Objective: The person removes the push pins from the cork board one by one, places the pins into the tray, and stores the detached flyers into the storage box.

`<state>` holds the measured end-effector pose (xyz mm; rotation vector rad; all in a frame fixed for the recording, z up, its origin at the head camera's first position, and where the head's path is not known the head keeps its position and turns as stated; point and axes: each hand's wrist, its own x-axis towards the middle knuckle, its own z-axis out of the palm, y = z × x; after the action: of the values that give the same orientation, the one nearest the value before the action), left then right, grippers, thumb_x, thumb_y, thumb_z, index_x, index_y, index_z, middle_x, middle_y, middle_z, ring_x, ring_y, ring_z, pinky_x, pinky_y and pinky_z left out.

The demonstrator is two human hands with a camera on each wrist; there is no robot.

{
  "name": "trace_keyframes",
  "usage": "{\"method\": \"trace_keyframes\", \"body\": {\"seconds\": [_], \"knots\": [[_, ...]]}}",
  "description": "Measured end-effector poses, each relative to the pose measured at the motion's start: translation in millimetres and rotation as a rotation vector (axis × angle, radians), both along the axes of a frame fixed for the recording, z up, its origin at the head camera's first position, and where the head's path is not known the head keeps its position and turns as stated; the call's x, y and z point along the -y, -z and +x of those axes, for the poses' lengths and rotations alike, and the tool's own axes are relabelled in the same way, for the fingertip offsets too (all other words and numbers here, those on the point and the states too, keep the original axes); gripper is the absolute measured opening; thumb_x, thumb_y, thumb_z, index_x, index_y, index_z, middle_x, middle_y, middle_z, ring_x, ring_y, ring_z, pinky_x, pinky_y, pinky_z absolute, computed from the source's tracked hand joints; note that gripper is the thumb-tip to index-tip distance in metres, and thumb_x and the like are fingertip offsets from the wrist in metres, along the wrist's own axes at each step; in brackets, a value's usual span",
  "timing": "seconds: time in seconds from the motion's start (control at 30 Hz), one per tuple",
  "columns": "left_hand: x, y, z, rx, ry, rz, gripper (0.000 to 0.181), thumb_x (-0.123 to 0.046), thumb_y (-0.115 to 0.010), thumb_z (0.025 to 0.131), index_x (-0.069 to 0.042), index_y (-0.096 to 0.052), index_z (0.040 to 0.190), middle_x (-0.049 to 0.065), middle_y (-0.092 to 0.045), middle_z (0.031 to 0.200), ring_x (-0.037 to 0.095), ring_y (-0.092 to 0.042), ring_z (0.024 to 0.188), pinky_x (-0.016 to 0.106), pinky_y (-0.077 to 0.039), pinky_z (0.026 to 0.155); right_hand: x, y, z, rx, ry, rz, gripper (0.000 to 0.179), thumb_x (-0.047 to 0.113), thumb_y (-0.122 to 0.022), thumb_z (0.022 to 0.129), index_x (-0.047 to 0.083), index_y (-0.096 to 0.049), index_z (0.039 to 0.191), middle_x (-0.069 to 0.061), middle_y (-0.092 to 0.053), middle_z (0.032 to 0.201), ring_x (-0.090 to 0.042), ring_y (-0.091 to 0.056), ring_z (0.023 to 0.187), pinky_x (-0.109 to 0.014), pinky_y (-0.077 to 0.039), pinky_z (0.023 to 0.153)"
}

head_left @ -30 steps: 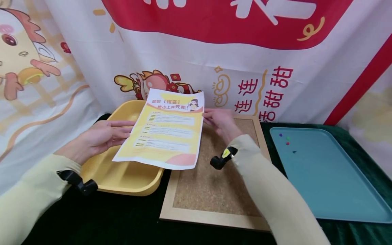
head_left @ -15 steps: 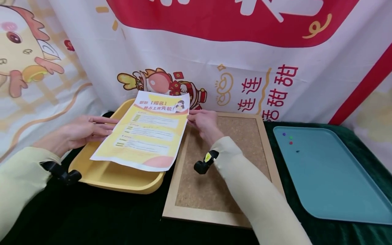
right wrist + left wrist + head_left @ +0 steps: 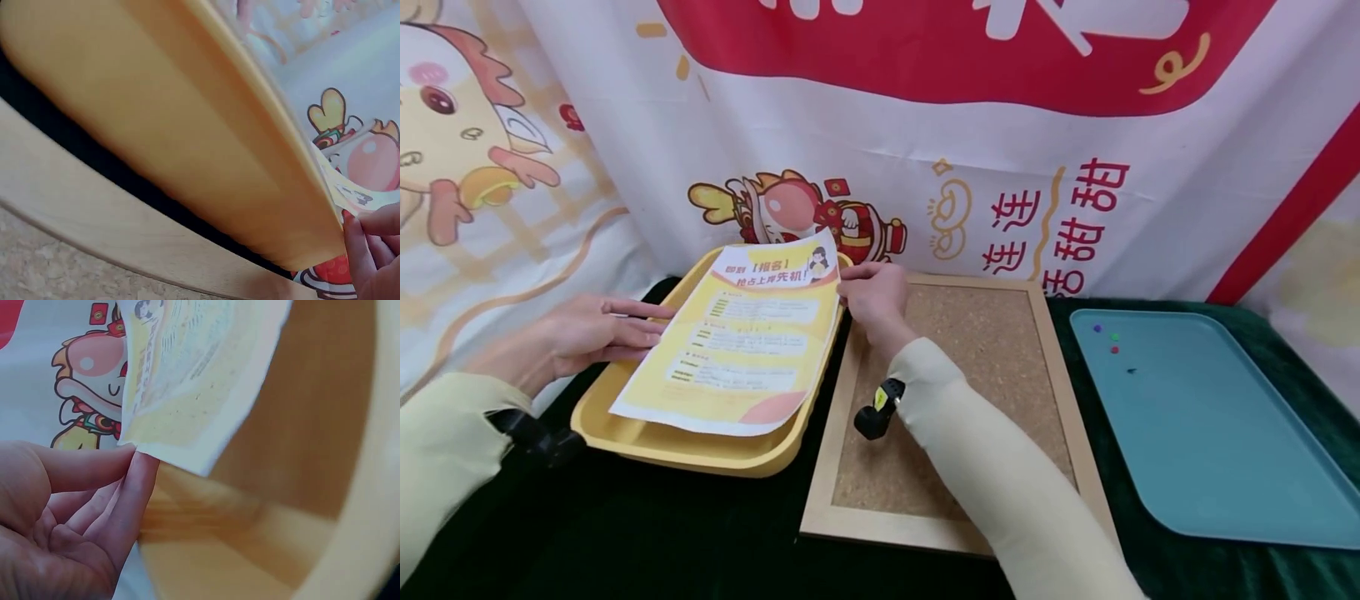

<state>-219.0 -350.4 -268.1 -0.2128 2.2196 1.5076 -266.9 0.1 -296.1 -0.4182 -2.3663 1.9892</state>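
A yellow printed flyer [image 3: 737,333] with a white heading and small text blocks lies over the yellow tray [image 3: 700,463], tilted slightly within its rim. My left hand [image 3: 587,337] is at the flyer's left edge; in the left wrist view its thumb and index finger [image 3: 139,487] pinch the white margin. At the upper right edge, my right hand [image 3: 876,296] pinches the sheet between thumb and finger. The right wrist view shows that grip beside the tray's outer wall [image 3: 156,119], which hides most of the flyer there.
A wood-framed corkboard [image 3: 940,475] lies right of the yellow tray, partly under my right forearm. Farther right is a blue tray [image 3: 1210,433] with several small coloured pieces [image 3: 1115,350]. A dark green cloth [image 3: 662,533] covers the table, and a printed banner [image 3: 887,133] hangs behind.
Both hands have carried the flyer left and lowered it, from spanning the yellow tray and corkboard to over the yellow tray. The view has shifted slightly.
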Motion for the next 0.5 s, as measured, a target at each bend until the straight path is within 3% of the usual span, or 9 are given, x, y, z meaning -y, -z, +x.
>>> {"method": "trace_keyframes", "body": {"seconds": [0.1, 0.2, 0.37, 0.5], "knots": [[-0.9, 1.5, 2.4, -0.018, 0.005, -0.038, 0.054, -0.005, -0.071, 0.101, -0.009, -0.054, 0.153, -0.015, -0.080, 0.098, 0.001, -0.077, 0.092, 0.025, -0.062, 0.085, 5.9, 0.7, 4.5, -0.071, -0.018, 0.117, 0.007, 0.010, -0.080, 0.094, 0.010, -0.084, 0.099, -0.005, -0.076, 0.103, -0.017, -0.070, 0.089, -0.029, -0.061, 0.074], [-2.4, 1.7, 2.5, -0.026, 0.016, -0.059, 0.075, -0.007, -0.069, 0.103, 0.009, -0.026, 0.164, -0.016, -0.080, 0.100, 0.000, -0.077, 0.094, 0.025, -0.061, 0.087, 11.8, 0.1, 8.6, -0.120, -0.045, 0.222, 0.009, 0.010, -0.077, 0.096, 0.010, -0.083, 0.103, -0.005, -0.076, 0.102, -0.017, -0.068, 0.091, -0.029, -0.061, 0.076], [-2.8, 3.3, 0.7, -0.014, 0.018, -0.013, 0.074, -0.010, -0.068, 0.104, 0.010, -0.027, 0.162, -0.009, -0.082, 0.104, 0.003, -0.078, 0.099, 0.028, -0.061, 0.091, 17.8, 1.0, 11.6, -0.182, -0.112, 0.366, 0.015, 0.006, -0.075, 0.096, 0.008, -0.082, 0.109, -0.006, -0.075, 0.103, -0.020, -0.064, 0.098, -0.034, -0.058, 0.088], [-2.0, 3.5, 2.3, -0.016, 0.023, 0.031, 0.066, -0.008, -0.065, 0.105, 0.009, -0.030, 0.159, -0.007, -0.083, 0.106, 0.005, -0.079, 0.101, 0.029, -0.061, 0.092, 12.1, 2.1, 13.4, -0.204, -0.156, 0.345, 0.015, 0.006, -0.074, 0.097, 0.008, -0.081, 0.110, -0.006, -0.074, 0.103, -0.019, -0.063, 0.096, -0.033, -0.057, 0.087]]}}
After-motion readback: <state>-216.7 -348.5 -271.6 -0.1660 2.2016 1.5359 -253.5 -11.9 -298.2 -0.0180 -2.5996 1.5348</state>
